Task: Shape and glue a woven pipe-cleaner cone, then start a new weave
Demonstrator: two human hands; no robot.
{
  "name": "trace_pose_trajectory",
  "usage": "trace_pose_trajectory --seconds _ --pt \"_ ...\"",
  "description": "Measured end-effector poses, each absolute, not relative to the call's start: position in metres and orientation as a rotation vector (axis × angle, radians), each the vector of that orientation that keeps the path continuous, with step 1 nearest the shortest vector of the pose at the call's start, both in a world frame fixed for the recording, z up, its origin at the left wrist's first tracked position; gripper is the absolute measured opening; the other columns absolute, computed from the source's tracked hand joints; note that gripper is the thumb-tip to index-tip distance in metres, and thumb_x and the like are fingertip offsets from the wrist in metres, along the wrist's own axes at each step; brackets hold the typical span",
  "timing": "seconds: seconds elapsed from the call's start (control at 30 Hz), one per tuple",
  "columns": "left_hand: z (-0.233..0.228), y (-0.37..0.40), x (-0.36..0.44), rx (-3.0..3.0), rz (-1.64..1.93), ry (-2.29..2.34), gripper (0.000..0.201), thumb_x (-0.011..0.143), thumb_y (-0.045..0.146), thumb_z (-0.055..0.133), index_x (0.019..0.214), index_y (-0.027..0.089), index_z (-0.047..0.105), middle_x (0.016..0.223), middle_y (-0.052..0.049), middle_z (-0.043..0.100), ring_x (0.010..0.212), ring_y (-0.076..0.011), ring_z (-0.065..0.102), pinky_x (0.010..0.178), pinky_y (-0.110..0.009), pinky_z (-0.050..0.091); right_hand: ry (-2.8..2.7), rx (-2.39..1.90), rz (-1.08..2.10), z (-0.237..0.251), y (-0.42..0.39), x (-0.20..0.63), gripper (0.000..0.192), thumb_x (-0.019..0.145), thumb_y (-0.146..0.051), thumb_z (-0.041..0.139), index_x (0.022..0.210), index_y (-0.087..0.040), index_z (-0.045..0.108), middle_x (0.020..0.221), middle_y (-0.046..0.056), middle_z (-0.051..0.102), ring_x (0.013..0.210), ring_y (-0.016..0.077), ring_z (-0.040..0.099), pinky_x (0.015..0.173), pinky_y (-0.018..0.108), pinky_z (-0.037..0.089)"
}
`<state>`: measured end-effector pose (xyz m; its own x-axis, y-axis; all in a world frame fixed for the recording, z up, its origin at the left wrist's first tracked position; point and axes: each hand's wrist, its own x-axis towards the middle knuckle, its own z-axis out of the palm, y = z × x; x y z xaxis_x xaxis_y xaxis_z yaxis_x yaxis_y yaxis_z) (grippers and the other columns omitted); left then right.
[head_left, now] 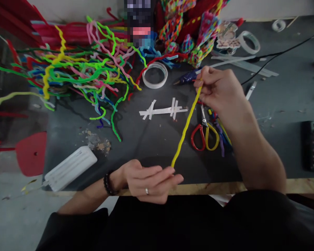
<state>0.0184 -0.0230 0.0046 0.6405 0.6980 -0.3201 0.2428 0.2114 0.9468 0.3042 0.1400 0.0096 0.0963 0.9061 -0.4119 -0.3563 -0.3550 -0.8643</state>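
While the left hand (pixel 150 181) pinches the near end of a yellow pipe cleaner (pixel 185 127) between thumb and fingertips, the right hand (pixel 219 90) grips its far end in closed fingers, so the pipe cleaner stretches taut above the dark table (pixel 277 139). Scissors (pixel 205 134) lie just right of it, a tape roll (pixel 155 75) farther off, and a tangle of pipe cleaners (pixel 75 69) at far left.

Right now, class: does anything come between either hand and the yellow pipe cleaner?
Nothing visible does. The right hand pinches the yellow pipe cleaner at its top end; the left hand holds its lower end.
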Motion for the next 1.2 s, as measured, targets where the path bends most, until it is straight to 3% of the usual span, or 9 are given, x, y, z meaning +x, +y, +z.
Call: trace_pose_trajectory --seconds 0.13,0.3,0.37,0.47,0.63,0.87,1.2 --pt "0.002 -0.018 0.042 1.331 -0.042 0.305 0.019 0.081 0.021 0.076 0.092 0.035 0.082 0.119 -0.002 0.080 0.105 -0.0272 0.079 0.080 -0.041 0.070 -0.706 -1.277 1.608 0.009 0.132 0.289 0.032 0.078 0.002 0.068 0.064 -0.019 0.047 0.071 -0.001 0.055 0.056 0.0057 0.047 0.042 0.022 0.012" --pt "-0.006 -0.030 0.050 1.537 -0.005 0.094 0.028 0.088 0.011 0.062 0.090 0.033 0.079 0.112 -0.007 0.080 0.113 -0.0277 0.074 0.109 -0.051 0.061 -0.780 -1.164 1.786 -0.001 0.124 0.275 0.021 0.062 -0.001 0.063 0.064 -0.019 0.051 0.067 0.001 0.057 0.053 0.0057 0.049 0.042 0.020 0.010" --pt "-0.008 -0.037 0.053 1.628 0.100 0.054 0.029 0.087 0.008 0.062 0.087 0.033 0.077 0.108 -0.007 0.080 0.105 -0.0258 0.075 0.105 -0.048 0.062 -0.792 -1.142 1.792 -0.005 0.119 0.269 0.020 0.056 -0.002 0.060 0.063 -0.019 0.052 0.066 0.002 0.058 0.053 0.0066 0.050 0.042 0.019 0.011" --pt "-0.011 -0.045 0.058 1.748 0.316 -0.021 0.026 0.082 0.006 0.065 0.078 0.031 0.072 0.096 -0.008 0.079 0.088 -0.0234 0.073 0.087 -0.040 0.065 -0.733 -1.161 1.805 -0.006 0.111 0.259 0.022 0.051 -0.003 0.058 0.063 -0.020 0.051 0.066 0.002 0.058 0.055 0.0081 0.052 0.041 0.019 0.009" --pt "-0.020 -0.054 0.061 1.825 0.348 -0.035 0.018 0.081 0.012 0.068 0.075 0.029 0.066 0.089 -0.008 0.076 0.075 -0.0213 0.068 0.065 -0.035 0.055 -0.732 -1.157 1.794 0.003 0.104 0.249 0.021 0.052 -0.004 0.058 0.064 -0.020 0.051 0.068 0.003 0.058 0.054 0.0078 0.052 0.041 0.021 0.010" --pt "-0.024 -0.055 0.062 2.012 0.180 -0.060 0.021 0.093 0.015 0.055 0.076 0.026 0.063 0.095 -0.012 0.075 0.083 -0.0239 0.066 0.072 -0.038 0.053 -0.629 -1.305 1.739 -0.012 0.112 0.252 0.021 0.047 -0.004 0.054 0.062 -0.019 0.051 0.067 0.003 0.057 0.053 0.0081 0.053 0.042 0.020 0.007" --pt "-0.014 -0.043 0.072 1.776 0.214 0.058 0.024 0.084 0.008 0.061 0.068 0.026 0.059 0.081 -0.008 0.068 0.078 -0.0215 0.063 0.073 -0.036 0.053 -0.703 -1.252 1.546 -0.016 0.103 0.282 0.024 0.059 0.000 0.062 0.067 -0.020 0.051 0.068 0.002 0.059 0.053 0.0086 0.056 0.039 0.020 0.011"
